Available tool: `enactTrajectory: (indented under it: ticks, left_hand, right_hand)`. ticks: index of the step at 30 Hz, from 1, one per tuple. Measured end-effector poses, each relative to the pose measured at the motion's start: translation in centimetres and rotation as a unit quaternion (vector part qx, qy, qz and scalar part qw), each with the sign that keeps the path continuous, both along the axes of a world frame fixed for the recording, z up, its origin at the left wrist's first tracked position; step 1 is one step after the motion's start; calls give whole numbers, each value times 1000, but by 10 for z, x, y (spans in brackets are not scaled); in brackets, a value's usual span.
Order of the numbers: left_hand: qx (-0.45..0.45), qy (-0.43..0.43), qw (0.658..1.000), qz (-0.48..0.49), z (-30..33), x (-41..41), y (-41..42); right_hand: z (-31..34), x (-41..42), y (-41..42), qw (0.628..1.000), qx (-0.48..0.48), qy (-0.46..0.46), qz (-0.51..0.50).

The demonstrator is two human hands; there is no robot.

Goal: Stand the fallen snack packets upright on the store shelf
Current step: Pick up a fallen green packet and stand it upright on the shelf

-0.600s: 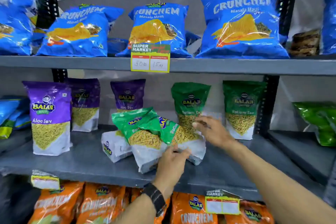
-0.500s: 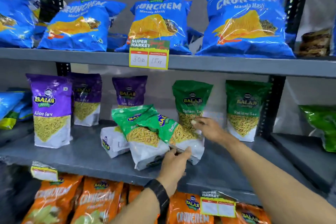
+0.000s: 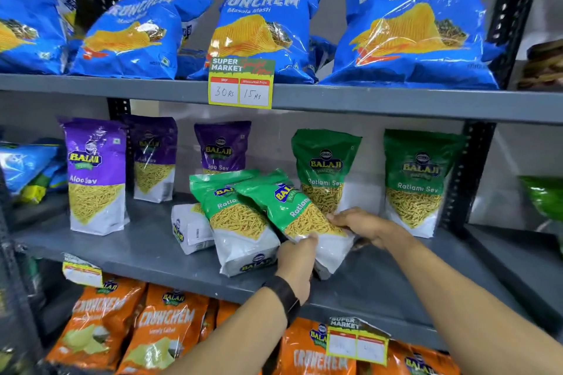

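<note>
Change vs ~0.5 s ago: right hand (image 3: 362, 227) has dropped from the upright Ratlami Sev packet at the back (image 3: 324, 169) onto the right edge of the front leaning Ratlami Sev packet (image 3: 300, 219). Left hand (image 3: 297, 262) has slid up its lower left edge. So now a two-hand grasp on one packet, which reads as lift/straighten about to start, not done yet.

Pose: both forearms come in from below-right, left wrist w/ dark band (image 3: 283, 295). Left hand is wrapped on the white bottom part, fingers hidden behind it. Right hand's fingers lie flat along the packet side, thumb side up.

Packet loc: middle shelf (image 3: 146, 250), centre, tilted left, overlapping a 2nd leaning green packet (image 3: 236, 219). A white-ended packet (image 3: 189, 230) lies flat to its left, untouched. Purple Aloo Sev packets (image 3: 96, 173) stand upright.
</note>
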State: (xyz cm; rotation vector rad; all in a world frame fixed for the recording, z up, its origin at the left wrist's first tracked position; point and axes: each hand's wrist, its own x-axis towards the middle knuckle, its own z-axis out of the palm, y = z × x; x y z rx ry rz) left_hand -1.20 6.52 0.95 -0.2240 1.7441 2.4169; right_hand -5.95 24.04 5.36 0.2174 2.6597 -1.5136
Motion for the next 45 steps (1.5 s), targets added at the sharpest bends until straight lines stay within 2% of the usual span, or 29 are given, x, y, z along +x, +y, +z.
enactTrajectory:
  ticks: [4, 7, 12, 17, 22, 27, 37, 41, 45]
  left_hand:
    - [31, 60, 996, -59, 9, 30, -27]
    - [15, 111, 990, -80, 8, 41, -59]
    - [-41, 153, 982, -105, -1, 27, -120]
    - [-89, 204, 965, -140, -1, 12, -177]
    - [-70, 250, 950, -172, 0, 12, -207]
    - [-91, 287, 937, -179, 1, 27, -220]
    - [-74, 299, 930, -199, -3, 37, -210]
    - [-82, 305, 932, -179, -3, 41, -185]
    - [-123, 309, 922, -199, -1, 29, -133]
  right_hand:
    - [-5, 35, -1, 993, -75, 85, -9]
    - [-6, 64, -18, 982, -113, 151, -13]
    - [-6, 98, -61, 972, -167, 160, 46]
    - [-22, 112, -116, 955, -166, 243, 23]
    - [-40, 124, -149, 934, -190, 304, -6]
    - [-45, 146, -166, 923, -203, 325, -22]
    - [-43, 167, -158, 925, -197, 324, -22]
    - [-43, 166, -137, 929, -192, 315, -30]
    - [-41, 162, -93, 940, -169, 289, -72]
